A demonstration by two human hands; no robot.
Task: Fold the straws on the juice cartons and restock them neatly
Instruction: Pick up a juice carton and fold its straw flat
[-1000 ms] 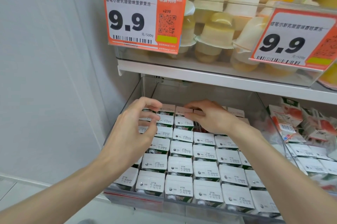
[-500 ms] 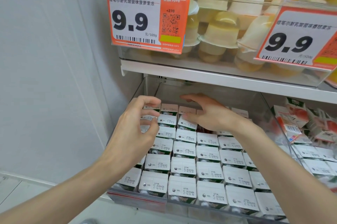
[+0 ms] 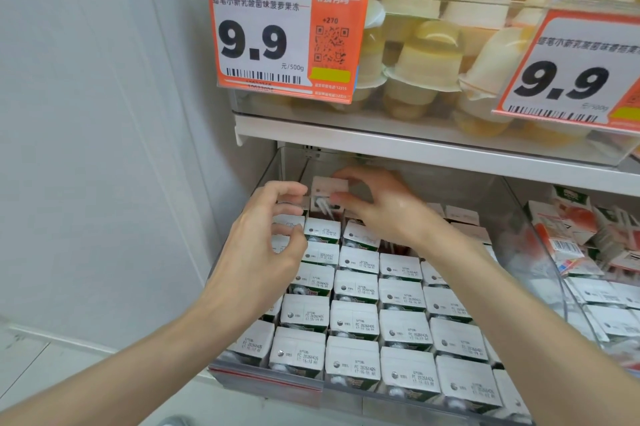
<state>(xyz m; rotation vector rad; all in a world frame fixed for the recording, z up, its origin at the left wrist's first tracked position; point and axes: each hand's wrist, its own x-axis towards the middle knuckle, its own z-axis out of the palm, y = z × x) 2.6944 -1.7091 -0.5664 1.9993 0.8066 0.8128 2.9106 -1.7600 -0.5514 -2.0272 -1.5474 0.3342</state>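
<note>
One carton (image 3: 329,187) pinched by right hand (image 3: 388,214) above tightly packed rows (image 3: 355,320)

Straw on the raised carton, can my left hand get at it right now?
Probably yes. The right hand holds the carton above the rows, its straw faces the left hand, and nothing sits between them.

Head view, close, down onto shelf bin (image 3: 526,217).
</note>
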